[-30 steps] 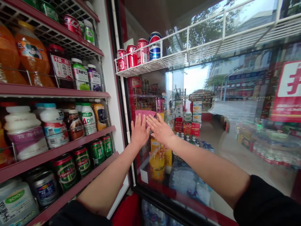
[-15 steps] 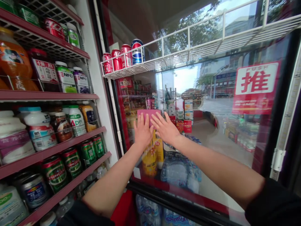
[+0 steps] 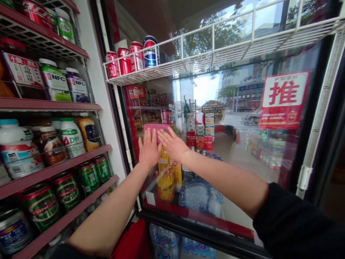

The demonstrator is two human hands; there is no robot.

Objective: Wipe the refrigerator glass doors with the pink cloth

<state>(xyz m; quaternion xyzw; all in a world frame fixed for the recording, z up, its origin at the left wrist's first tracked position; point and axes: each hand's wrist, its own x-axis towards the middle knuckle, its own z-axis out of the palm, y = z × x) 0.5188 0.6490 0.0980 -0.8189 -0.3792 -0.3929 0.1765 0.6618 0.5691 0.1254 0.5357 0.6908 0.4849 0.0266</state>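
Observation:
Both my hands press a pink cloth (image 3: 153,128) flat against the inside of the open cooler's glass door (image 3: 242,158). My left hand (image 3: 148,149) lies on the cloth's lower left with its fingers stretched out. My right hand (image 3: 172,144) lies beside it on the right, fingers spread and flat on the cloth and glass. Only the cloth's upper edge shows above my fingers.
A white wire rack (image 3: 205,61) on the door holds red cans (image 3: 122,61) and a blue Pepsi can (image 3: 150,52). At left, cooler shelves (image 3: 54,106) carry bottles and green beer cans (image 3: 88,178). A red push sign (image 3: 284,99) is stuck on the glass at right.
Both hands with the cloth have slid along the glass, first a little to the right, then back left and slightly down. My view has swung right, revealing the red sign and door hinge.

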